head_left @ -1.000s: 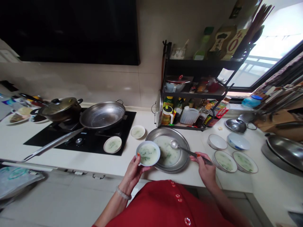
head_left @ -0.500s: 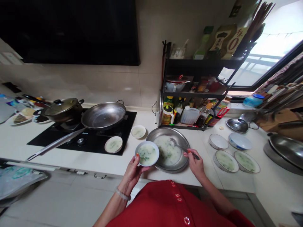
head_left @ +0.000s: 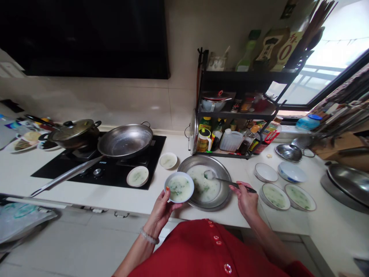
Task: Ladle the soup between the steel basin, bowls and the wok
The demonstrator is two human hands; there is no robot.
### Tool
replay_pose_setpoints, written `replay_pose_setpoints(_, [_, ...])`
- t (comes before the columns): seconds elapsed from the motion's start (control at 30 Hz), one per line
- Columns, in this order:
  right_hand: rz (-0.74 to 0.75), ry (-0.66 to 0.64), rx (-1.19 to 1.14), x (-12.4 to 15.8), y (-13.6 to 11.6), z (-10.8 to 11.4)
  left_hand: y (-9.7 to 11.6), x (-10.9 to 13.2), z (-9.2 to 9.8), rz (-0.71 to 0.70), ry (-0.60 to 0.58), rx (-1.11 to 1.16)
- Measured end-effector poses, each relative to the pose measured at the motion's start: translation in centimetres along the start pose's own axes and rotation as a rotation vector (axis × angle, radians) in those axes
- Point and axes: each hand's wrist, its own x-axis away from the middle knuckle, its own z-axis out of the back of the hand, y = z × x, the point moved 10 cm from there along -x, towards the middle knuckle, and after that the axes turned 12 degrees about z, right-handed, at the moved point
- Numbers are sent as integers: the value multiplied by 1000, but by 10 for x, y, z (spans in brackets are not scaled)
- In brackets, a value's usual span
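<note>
The right hand point(head_left: 248, 201), grasping the ladle point(head_left: 208, 175), has shifted toward 3 o'clock, its scoop staying in the basin point(head_left: 215, 161), so ladling seems unfinished; the left hand point(head_left: 162, 211) grips the filled bowl point(head_left: 179, 187) at the basin's 9 o'clock.

The white surface point(head_left: 242, 167) carries a black cooktop point(head_left: 113, 173), a small soup bowl point(head_left: 175, 163) just beside it, a wide steel basin point(head_left: 220, 196) near the front edge, a black condiment rack point(head_left: 245, 79) behind that — and, farther right, four ceramic bowls point(head_left: 265, 173) grouped close together.
</note>
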Motion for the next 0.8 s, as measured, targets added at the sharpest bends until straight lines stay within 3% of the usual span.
replay_pose_setpoints(0.8, [-34, -55, -23, 5, -23, -12, -3, 1, -1, 13, 5, 7])
